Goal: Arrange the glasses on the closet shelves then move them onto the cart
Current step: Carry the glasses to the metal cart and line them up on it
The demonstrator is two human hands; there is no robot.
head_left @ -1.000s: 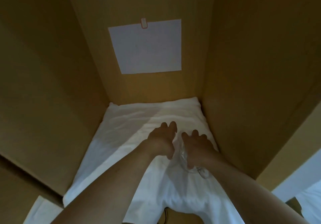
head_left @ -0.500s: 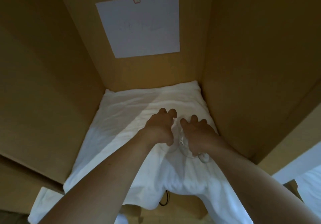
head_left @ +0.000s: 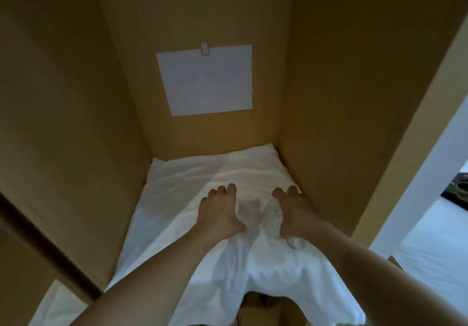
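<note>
The arranging step is in hand: two glasses sit on the cloth-covered closet shelf, near its right wall. The left hand cups the left glass, the right hand clasps the right glass. Next, I judge, space them apart gently.

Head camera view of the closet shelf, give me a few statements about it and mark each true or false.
1. A white cloth covers the shelf. True.
2. A sheet of paper hangs on the back wall. True.
3. The right hand rests flat on bare wood. False: it grips a clear glass above the cloth.
4. The left hand holds a mug. False: it is at a second clear glass.
5. The cloth stops short of the shelf's front edge. False: it hangs over it.
</note>
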